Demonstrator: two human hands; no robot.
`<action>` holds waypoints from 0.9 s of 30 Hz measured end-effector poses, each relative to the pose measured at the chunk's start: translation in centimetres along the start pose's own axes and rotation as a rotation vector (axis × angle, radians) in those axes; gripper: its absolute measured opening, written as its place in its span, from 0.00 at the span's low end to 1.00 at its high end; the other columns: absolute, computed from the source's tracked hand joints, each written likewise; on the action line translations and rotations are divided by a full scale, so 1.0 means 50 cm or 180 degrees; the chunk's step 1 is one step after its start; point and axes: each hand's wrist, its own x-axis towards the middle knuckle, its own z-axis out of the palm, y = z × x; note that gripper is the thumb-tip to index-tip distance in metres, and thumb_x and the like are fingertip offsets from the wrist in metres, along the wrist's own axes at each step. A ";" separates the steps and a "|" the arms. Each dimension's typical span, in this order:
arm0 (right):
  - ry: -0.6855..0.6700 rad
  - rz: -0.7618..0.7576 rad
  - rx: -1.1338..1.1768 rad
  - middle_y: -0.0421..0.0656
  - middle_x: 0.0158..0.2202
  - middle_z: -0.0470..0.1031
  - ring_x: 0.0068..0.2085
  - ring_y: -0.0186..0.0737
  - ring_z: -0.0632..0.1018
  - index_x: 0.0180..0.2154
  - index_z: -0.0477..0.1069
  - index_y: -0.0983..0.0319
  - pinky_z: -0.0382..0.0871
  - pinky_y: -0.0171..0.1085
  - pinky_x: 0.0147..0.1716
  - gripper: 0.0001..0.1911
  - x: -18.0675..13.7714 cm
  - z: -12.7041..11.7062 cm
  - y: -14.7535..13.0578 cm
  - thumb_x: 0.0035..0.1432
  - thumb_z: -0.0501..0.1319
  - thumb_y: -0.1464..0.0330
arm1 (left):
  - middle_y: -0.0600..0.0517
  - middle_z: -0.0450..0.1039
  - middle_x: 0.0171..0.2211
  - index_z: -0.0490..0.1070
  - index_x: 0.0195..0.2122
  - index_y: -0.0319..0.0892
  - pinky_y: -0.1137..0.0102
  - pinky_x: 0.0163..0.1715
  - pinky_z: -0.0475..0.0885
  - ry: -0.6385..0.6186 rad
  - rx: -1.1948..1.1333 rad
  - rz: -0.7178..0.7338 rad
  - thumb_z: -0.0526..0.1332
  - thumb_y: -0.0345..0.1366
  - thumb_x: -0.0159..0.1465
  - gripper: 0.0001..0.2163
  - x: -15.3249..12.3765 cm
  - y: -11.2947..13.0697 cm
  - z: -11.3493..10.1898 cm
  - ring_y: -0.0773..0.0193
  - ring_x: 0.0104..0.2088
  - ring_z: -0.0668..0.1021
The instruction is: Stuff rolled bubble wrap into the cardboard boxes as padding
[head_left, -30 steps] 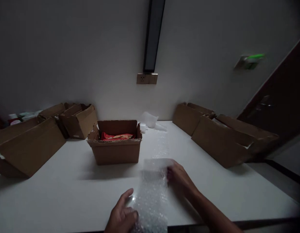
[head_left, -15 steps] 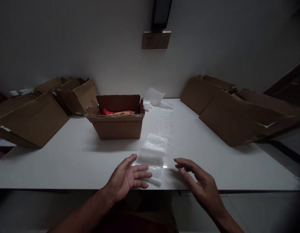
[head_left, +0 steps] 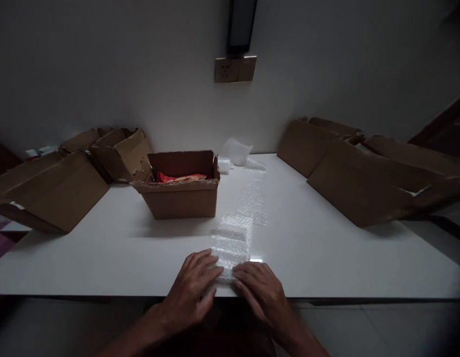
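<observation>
A strip of bubble wrap (head_left: pixel 232 243) lies at the near edge of the table, with what looks like a folded or rolled part at its near end. My left hand (head_left: pixel 195 282) is on the left side of that end, its fingers bent over the wrap and the thumb lower down. At the right side, my right hand (head_left: pixel 263 292) holds the same end, fingertips on top and thumb below. Whether anything lies inside the wrap cannot be made out. Just behind stands an open cardboard box (head_left: pixel 183 203) with red packets (head_left: pixel 181 177) in it.
More clear bubble wrap (head_left: pixel 252 198) and a puffy clear plastic piece (head_left: pixel 237 151) lie toward the wall. Several open cardboard boxes (head_left: pixel 47 193) line the left side, and others (head_left: pixel 364 183) the right. A wall socket (head_left: pixel 235 69) sits above the white table (head_left: pixel 315 248).
My hands, apart and open before, have come together onto the near end of the bubble wrap. The right hand moved left and both now grip it. The view shifted slightly.
</observation>
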 end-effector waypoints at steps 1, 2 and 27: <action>-0.0028 0.0169 0.0208 0.43 0.37 0.80 0.38 0.39 0.79 0.41 0.73 0.59 0.74 0.39 0.38 0.08 0.000 -0.003 -0.005 0.66 0.56 0.73 | 0.45 0.75 0.49 0.70 0.52 0.44 0.52 0.54 0.69 0.0008 -0.0063 -0.0030 0.56 0.21 0.58 0.22 0.002 0.000 0.000 0.52 0.54 0.73; -0.0093 0.0354 0.0406 0.41 0.35 0.79 0.35 0.38 0.79 0.39 0.72 0.59 0.74 0.37 0.36 0.08 -0.002 -0.007 -0.008 0.67 0.55 0.72 | 0.47 0.78 0.43 0.72 0.49 0.44 0.55 0.51 0.71 0.0019 -0.0157 -0.0153 0.55 0.22 0.59 0.19 0.005 0.002 0.000 0.55 0.49 0.76; -0.0255 0.0876 -0.0129 0.49 0.48 0.78 0.49 0.49 0.78 0.46 0.75 0.59 0.72 0.48 0.48 0.18 0.063 -0.005 0.051 0.66 0.54 0.57 | 0.44 0.77 0.44 0.70 0.53 0.42 0.55 0.48 0.68 0.0008 0.0284 -0.0809 0.55 0.30 0.66 0.15 0.071 -0.015 0.012 0.53 0.44 0.76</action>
